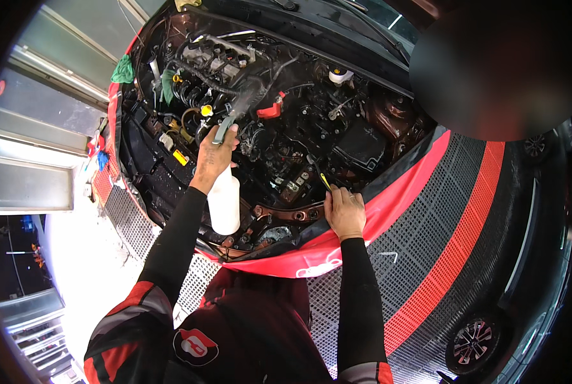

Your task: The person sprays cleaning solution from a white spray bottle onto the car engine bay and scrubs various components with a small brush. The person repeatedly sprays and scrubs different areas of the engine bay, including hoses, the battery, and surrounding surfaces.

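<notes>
Spray bottle (224,200) hangs white below the left hand (213,153), which clasps its trigger head over the open engine bay (279,128). The right hand (345,211) pinches a yellow-handled brush (319,176) at the bay's front edge, beside the red fender cover (388,205); grated floor (427,256) lies open rightward.

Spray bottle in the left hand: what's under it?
Under the white spray bottle held by the left hand lie the wet engine bay's front edge and copper-coloured crossmember; parts directly behind the bottle are hidden.
</notes>
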`<state>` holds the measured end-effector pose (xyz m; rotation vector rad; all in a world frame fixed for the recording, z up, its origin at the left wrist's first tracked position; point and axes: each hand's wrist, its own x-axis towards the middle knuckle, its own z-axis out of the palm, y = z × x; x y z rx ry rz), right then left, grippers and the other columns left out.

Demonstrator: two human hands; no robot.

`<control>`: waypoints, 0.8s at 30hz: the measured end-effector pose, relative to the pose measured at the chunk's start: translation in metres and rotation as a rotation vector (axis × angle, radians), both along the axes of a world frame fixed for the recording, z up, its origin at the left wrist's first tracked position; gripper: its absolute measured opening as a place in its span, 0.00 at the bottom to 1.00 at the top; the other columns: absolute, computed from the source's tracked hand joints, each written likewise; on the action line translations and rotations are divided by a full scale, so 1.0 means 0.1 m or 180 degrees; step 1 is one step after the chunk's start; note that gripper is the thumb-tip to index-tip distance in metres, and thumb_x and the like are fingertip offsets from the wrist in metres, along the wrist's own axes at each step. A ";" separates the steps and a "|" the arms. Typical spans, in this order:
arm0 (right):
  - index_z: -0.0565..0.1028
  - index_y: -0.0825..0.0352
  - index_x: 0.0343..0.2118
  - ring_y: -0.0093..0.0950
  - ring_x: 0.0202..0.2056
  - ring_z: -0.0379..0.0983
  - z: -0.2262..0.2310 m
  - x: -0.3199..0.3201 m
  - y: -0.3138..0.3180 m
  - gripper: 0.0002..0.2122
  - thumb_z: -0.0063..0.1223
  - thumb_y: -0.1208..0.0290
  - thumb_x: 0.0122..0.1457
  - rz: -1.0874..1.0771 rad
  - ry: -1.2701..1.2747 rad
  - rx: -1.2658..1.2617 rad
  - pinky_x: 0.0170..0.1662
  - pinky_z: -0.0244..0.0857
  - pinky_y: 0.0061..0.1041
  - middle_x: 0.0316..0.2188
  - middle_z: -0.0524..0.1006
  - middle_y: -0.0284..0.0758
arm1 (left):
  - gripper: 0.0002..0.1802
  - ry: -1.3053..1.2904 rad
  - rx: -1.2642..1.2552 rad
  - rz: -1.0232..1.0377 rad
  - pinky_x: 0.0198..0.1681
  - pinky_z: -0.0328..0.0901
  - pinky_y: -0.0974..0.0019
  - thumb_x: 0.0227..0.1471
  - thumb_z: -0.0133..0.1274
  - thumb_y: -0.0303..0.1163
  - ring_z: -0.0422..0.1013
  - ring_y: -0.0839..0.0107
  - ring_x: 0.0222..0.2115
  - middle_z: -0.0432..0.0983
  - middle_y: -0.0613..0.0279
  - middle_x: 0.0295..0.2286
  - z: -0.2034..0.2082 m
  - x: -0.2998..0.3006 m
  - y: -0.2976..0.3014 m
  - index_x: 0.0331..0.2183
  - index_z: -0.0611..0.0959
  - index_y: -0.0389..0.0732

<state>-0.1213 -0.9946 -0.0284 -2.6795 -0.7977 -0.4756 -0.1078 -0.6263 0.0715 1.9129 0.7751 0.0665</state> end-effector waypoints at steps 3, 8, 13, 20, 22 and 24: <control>0.83 0.63 0.46 0.34 0.33 0.81 -0.01 0.01 0.01 0.10 0.61 0.64 0.68 -0.0028 -0.0069 0.0005 0.43 0.70 0.36 0.32 0.81 0.33 | 0.31 -0.0088 0.0169 0.0074 0.26 0.81 0.61 0.70 0.59 0.55 0.81 0.69 0.29 0.84 0.58 0.33 0.09 -0.13 0.02 0.58 0.83 0.38; 0.83 0.62 0.45 0.37 0.31 0.81 0.01 0.00 0.02 0.09 0.61 0.64 0.68 -0.0054 -0.0031 -0.0040 0.43 0.71 0.38 0.33 0.81 0.34 | 0.28 0.0182 0.0360 -0.0157 0.26 0.80 0.62 0.71 0.60 0.52 0.81 0.67 0.25 0.81 0.55 0.32 0.34 -0.59 0.09 0.56 0.84 0.36; 0.83 0.61 0.45 0.38 0.30 0.80 0.00 0.01 0.03 0.09 0.60 0.64 0.69 -0.0019 -0.0100 0.0021 0.42 0.71 0.39 0.32 0.81 0.35 | 0.27 -0.0723 -0.0048 -0.0358 0.36 0.80 0.69 0.74 0.57 0.40 0.82 0.69 0.53 0.84 0.58 0.54 0.57 -1.36 0.17 0.66 0.77 0.37; 0.83 0.62 0.45 0.40 0.34 0.81 -0.02 -0.01 0.01 0.09 0.58 0.63 0.70 -0.0070 -0.0030 -0.0179 0.44 0.72 0.39 0.35 0.83 0.36 | 0.31 -0.1557 -0.0359 0.0323 0.56 0.78 0.57 0.77 0.51 0.44 0.74 0.56 0.64 0.74 0.48 0.64 0.70 -2.51 0.30 0.70 0.70 0.35; 0.83 0.62 0.45 0.39 0.35 0.81 -0.01 0.00 0.01 0.09 0.58 0.63 0.71 -0.0061 -0.0022 -0.0164 0.44 0.72 0.38 0.35 0.83 0.35 | 0.34 -0.1606 -0.0510 0.1197 0.66 0.70 0.52 0.77 0.49 0.48 0.73 0.54 0.65 0.76 0.46 0.63 0.58 -2.69 0.23 0.68 0.71 0.31; 0.83 0.62 0.44 0.39 0.35 0.82 -0.01 0.00 0.01 0.09 0.58 0.63 0.71 -0.0028 0.0004 -0.0162 0.44 0.72 0.39 0.35 0.83 0.36 | 0.32 -0.1323 -0.0584 0.1183 0.68 0.67 0.55 0.77 0.50 0.47 0.75 0.56 0.63 0.81 0.46 0.58 0.51 -2.88 0.19 0.65 0.73 0.29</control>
